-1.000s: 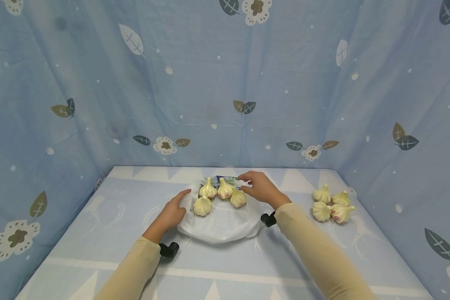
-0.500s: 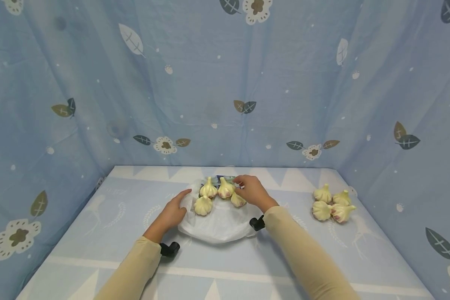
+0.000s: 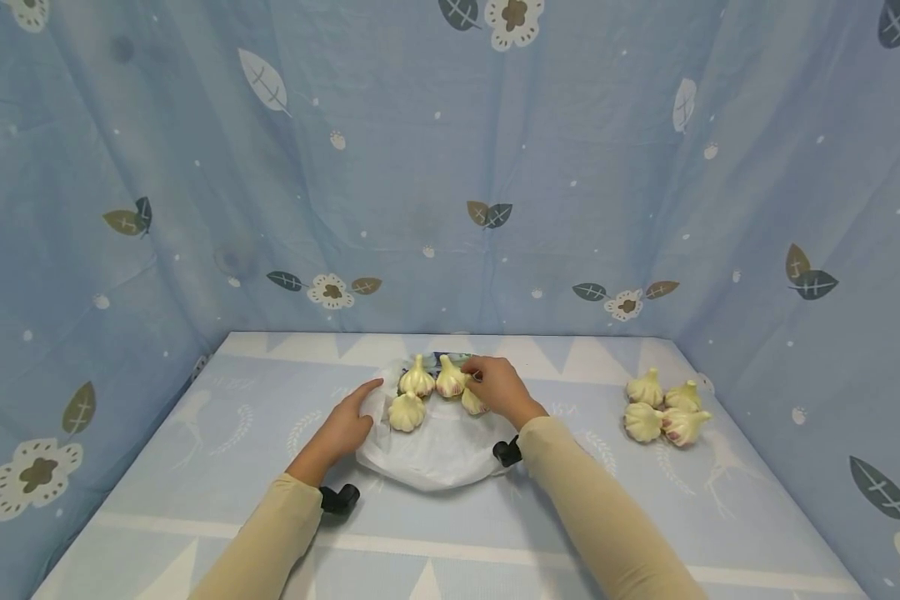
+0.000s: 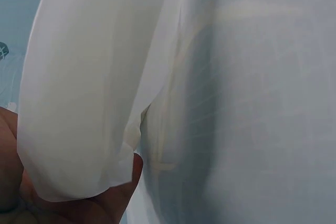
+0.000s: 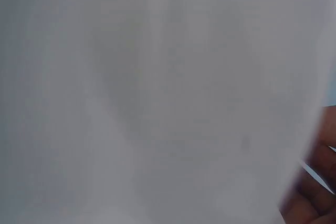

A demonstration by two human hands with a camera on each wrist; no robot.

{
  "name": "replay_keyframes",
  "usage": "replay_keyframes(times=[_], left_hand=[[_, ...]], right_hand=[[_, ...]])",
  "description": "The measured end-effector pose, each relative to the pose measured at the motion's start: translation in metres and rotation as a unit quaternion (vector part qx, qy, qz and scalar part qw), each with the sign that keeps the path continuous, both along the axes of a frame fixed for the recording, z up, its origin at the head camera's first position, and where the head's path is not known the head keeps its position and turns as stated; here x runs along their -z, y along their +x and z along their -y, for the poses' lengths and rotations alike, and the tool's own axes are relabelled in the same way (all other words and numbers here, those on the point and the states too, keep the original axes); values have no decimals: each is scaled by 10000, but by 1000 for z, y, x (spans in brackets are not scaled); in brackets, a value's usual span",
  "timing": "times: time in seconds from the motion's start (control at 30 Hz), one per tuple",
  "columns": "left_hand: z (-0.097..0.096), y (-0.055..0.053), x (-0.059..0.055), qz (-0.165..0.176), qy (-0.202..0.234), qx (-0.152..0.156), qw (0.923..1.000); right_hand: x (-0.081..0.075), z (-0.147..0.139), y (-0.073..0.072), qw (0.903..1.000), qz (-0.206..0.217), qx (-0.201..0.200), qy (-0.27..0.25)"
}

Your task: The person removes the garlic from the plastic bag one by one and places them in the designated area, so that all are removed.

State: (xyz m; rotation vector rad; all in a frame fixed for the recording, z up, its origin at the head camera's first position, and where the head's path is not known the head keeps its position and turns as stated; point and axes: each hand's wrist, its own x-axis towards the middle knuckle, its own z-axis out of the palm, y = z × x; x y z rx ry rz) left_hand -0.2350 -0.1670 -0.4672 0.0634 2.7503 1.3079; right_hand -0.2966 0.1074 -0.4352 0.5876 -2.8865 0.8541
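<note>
A white plastic bag (image 3: 435, 467) lies on the table with several garlic bulbs on it; one front bulb (image 3: 407, 412) sits nearest me. My left hand (image 3: 342, 429) lies against the bag's left edge, index finger stretched out along it. In the left wrist view, plastic (image 4: 89, 87) drapes in front of that hand's fingers. With curled fingers, my right hand (image 3: 498, 386) pinches the top of the rightmost garlic bulb (image 3: 473, 403), partly covering it. The right wrist view is mostly filled by blurred white plastic (image 5: 173, 103), with curled fingers (image 5: 315, 182) at its right edge.
Beyond the bulbs shows a blue and green printed part (image 3: 453, 359). A second group of several garlic bulbs (image 3: 643, 422) sits at the table's right side. Blue patterned curtain (image 3: 420, 167) surrounds the table's back and sides.
My right hand has moved left and slightly down, and its spread fingers have drawn together over the rightmost garlic bulb. My left hand stays where it was.
</note>
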Motion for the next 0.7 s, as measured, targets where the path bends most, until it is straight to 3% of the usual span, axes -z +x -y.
replay_keyframes(times=[0.33, 0.7], left_hand=[[-1, 0, 1, 29, 35, -7, 10000], [0, -2, 3, -51, -17, 49, 10000]], right_hand=[[4, 2, 8, 9999, -128, -19, -91], [-3, 4, 20, 9986, -436, -264, -119]])
